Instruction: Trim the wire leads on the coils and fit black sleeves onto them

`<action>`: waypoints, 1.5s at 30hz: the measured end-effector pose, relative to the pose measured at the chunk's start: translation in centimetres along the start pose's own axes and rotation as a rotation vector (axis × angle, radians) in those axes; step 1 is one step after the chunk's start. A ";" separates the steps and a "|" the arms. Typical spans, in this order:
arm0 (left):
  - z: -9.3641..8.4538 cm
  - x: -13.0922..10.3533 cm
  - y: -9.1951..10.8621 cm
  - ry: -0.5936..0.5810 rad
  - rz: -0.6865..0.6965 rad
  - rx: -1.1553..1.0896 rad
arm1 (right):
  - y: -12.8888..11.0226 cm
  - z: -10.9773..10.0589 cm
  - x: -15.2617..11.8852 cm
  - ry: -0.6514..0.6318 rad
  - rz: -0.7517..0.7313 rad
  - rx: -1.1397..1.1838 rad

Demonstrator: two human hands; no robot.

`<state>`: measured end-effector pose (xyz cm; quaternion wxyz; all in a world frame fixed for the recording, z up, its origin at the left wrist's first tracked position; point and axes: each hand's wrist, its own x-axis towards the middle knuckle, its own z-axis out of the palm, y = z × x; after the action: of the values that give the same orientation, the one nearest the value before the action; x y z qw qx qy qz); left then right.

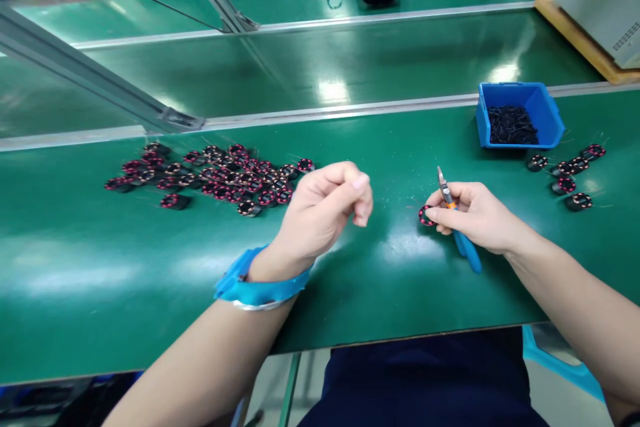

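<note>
My right hand (473, 217) is closed round blue-handled wire cutters (466, 248), whose jaws point away from me. Its thumb and fingertips also hold a small wound motor stator (427, 215), a black ring with pink-red spots. My left hand (327, 207), wearing a blue wrist strap (265, 283), is raised over the bench with its fingers curled and thumb pressed against them. Whatever may be inside that grip is hidden. Just left of it lies a heap of similar stators (235, 177) with thin wires sticking out.
A blue bin (555, 121) of short black pieces (513, 125) stands at the back right. Several stators (564, 185) lie below it. Small clippings dot the green bench (150, 293). Metal rails (340, 111) run behind, with a slanted post (100, 70) at left.
</note>
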<state>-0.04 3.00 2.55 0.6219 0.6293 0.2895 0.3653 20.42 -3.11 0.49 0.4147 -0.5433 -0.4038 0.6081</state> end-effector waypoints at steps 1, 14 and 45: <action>-0.1 -0.3 -0.3 0.063 0.016 0.012 | -0.1 0.1 0.0 0.017 0.010 0.028; 4.8 -1.6 -4.4 0.096 -0.079 -0.205 | 0.8 2.3 -0.2 0.031 0.050 0.198; -1.7 -1.1 -2.5 -0.514 -0.474 -0.221 | -1.3 -2.5 -1.5 -0.592 0.235 -0.387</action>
<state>-1.79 3.19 -0.07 0.8060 0.5450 0.2202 0.0700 23.13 -4.04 1.98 0.0971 -0.4549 -0.5487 0.6947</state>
